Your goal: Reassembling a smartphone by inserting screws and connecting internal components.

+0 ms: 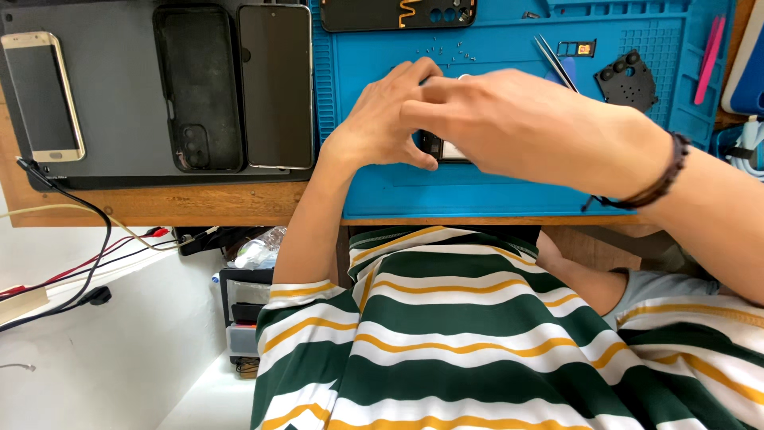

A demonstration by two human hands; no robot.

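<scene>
**Both hands over a small dark device on the blue mat**

Your left hand (382, 119) and right hand (509, 119) meet over a small dark device (442, 148) lying on the blue work mat (493, 191); your fingers curl around it, mostly hiding it, so I cannot tell how firmly either hand grips; tweezers (555, 62) and tiny screws (446, 52) lie just beyond; three phones rest on the grey pad (111, 87) to the left.
</scene>
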